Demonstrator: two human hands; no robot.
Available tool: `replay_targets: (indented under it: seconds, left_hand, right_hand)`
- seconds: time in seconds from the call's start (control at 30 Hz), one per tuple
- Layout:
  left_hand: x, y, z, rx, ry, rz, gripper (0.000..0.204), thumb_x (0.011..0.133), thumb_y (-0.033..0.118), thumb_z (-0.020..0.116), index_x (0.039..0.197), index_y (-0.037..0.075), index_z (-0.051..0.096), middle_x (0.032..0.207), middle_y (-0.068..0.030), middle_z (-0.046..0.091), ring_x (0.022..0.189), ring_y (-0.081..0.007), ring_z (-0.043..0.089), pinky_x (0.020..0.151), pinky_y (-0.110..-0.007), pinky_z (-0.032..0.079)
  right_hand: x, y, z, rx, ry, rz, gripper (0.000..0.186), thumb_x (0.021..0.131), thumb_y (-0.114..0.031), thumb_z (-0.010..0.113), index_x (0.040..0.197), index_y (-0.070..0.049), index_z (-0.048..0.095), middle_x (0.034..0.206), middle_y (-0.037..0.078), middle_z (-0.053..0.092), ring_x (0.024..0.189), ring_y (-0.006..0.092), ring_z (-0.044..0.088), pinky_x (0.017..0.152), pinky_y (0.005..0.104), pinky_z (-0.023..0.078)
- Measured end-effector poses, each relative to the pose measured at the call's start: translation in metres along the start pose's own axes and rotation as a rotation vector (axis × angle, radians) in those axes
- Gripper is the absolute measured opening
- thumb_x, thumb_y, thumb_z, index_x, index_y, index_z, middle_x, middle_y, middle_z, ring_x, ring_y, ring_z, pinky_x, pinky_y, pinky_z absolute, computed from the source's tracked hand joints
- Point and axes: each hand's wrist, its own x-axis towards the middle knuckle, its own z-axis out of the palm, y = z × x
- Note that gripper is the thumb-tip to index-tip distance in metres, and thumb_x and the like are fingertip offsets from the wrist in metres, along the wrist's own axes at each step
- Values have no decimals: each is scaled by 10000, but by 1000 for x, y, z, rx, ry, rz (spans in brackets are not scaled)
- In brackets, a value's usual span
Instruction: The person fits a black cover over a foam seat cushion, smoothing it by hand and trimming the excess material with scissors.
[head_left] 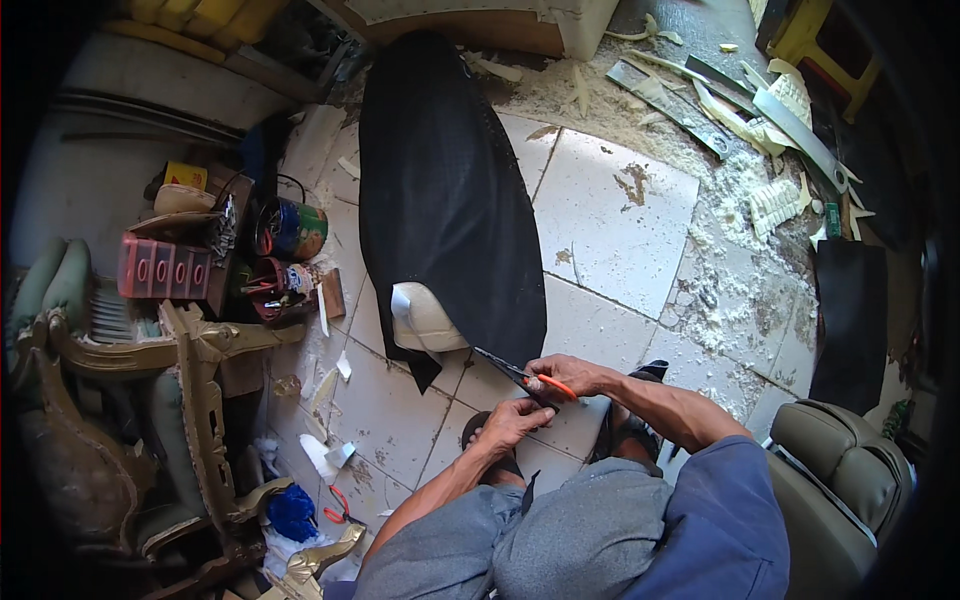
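A long sheet of black vinyl point(445, 180) stretches away from me over the floor. At its near end a cream foam piece point(430, 318), shaped like a seat end, shows from under the vinyl. My right hand point(575, 376) is closed round the orange handles of a pair of scissors point(512, 371), whose blades point away and to the left along the vinyl's near edge. Just nearer to me, my left hand point(512, 422) pinches a dark strip that looks like the vinyl's edge; its fingertips are partly hidden.
At left stand a red drawer box point(165, 266), paint cans point(290, 228) and a carved gold chair frame point(200, 350). Orange-handled pliers point(340, 507) lie on the floor. Foam scraps and a long metal blade point(800, 135) lie far right. A padded seat point(830, 480) stands at my right.
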Motion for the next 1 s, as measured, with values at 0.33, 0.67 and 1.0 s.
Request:
replay_targets:
  seconds: [0.33, 0.67, 1.0]
  left_hand:
    - [-4, 3, 1, 120, -31, -11, 361, 886, 369, 745, 951, 14, 746, 877, -39, 728, 835, -120, 631, 801, -289, 479]
    - [-6, -1, 0, 176, -53, -45, 399, 881, 389, 747, 1010, 12, 750, 957, -72, 744, 938, -161, 660, 910, -322, 472]
    - [-22, 15, 2, 279, -69, -26, 416, 899, 402, 724, 1003, 0, 746, 949, -75, 745, 895, -151, 652, 851, -304, 486]
  right_hand:
    - [16, 0, 4, 71, 10, -2, 475, 935, -563, 649, 1009, -96, 604, 733, -65, 512, 635, 48, 451, 540, 231, 362]
    - [38, -1, 20, 139, 81, -111, 504, 942, -579, 637, 980, -78, 594, 710, -52, 491, 618, 49, 451, 529, 242, 365]
    - [50, -1, 31, 237, 121, -128, 414, 982, -500, 622, 976, -89, 578, 700, -60, 490, 613, 34, 454, 514, 229, 366]
